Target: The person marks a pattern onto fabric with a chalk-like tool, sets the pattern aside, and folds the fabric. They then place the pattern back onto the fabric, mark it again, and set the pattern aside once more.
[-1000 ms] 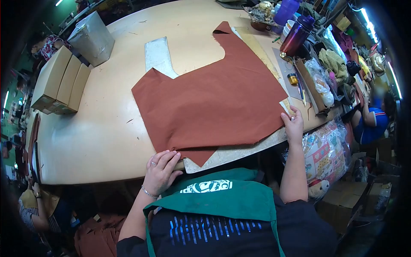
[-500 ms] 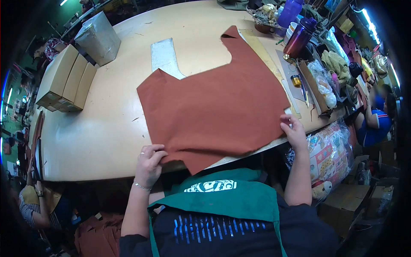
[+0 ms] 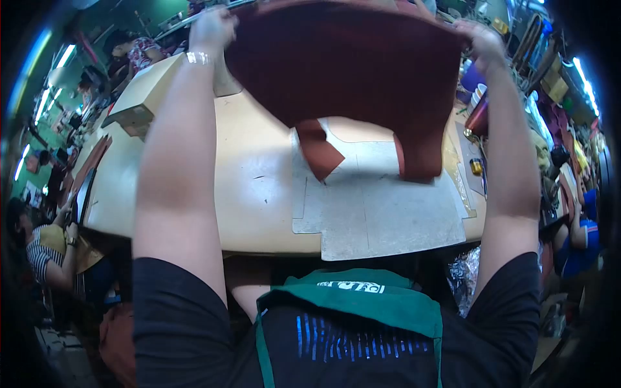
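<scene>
A large cut piece of reddish-brown leather or cloth [image 3: 349,71] hangs raised in front of me, its material not certain. My left hand [image 3: 213,29] is closed on its upper left edge, blurred by motion. At the upper right edge, my right hand [image 3: 482,42] grips it too. The piece's lower parts droop to the table, one corner folded over to show a lighter side. Beneath it lies a flat grey pattern sheet [image 3: 388,220] with notched edges, reaching the table's front edge.
Cardboard boxes [image 3: 145,97] stand at the table's left. On the right are a dark red bottle [image 3: 477,119], a small yellow jar [image 3: 477,166] and clutter. The pale table [image 3: 252,194] curves around. Other people sit left [image 3: 48,252] and right [image 3: 576,236].
Both my hands have lifted the reddish-brown piece up and away from me, off the front of the table. The grey pattern sheet under it now shows.
</scene>
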Action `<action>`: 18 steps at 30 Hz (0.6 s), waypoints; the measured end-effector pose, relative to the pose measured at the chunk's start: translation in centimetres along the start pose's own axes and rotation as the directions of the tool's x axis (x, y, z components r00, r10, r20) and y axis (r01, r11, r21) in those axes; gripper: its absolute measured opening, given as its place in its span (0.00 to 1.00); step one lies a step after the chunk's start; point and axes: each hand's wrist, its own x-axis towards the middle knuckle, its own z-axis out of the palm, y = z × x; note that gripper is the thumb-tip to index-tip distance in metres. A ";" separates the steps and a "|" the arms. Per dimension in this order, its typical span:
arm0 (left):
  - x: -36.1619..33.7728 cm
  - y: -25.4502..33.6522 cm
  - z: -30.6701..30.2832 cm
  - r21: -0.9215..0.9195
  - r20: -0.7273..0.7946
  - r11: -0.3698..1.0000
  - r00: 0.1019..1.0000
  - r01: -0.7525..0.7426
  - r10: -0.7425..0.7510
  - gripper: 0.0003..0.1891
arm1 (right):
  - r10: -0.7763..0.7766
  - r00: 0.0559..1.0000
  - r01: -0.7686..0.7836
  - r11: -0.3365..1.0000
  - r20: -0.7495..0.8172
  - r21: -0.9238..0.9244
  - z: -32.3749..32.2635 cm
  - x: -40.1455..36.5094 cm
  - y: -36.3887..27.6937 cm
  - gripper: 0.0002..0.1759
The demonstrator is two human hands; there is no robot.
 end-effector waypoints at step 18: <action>-17.3 -9.9 12.2 -0.735 0.146 0.661 0.987 0.150 -0.061 0.14 | 0.021 0.998 -0.005 0.965 0.062 -0.262 2.7 -17.5 11.0 0.11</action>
